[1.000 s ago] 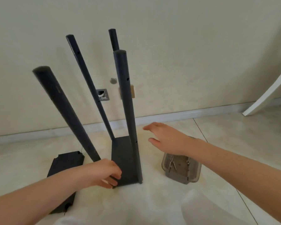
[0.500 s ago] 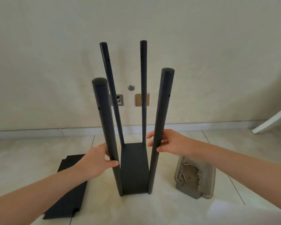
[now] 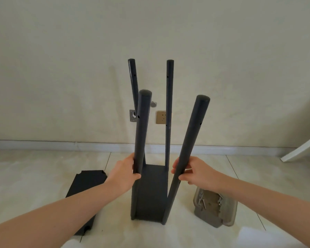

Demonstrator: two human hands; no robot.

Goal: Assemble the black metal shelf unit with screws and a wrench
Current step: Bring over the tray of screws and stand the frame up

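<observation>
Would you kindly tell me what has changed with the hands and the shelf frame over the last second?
The right hand, open and reaching a second ago, now grips the near right post. The left hand moved up from the base to grip the near left post. The loose black panel and screw tray stayed on the floor.

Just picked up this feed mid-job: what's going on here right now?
A person is holding a partly built black shelf unit that stands on the tiled floor. The left hand grips the near left post; the right hand grips the near right post, which leans outward. A loose black shelf panel lies at left, and a tray of screws sits at right.
</observation>
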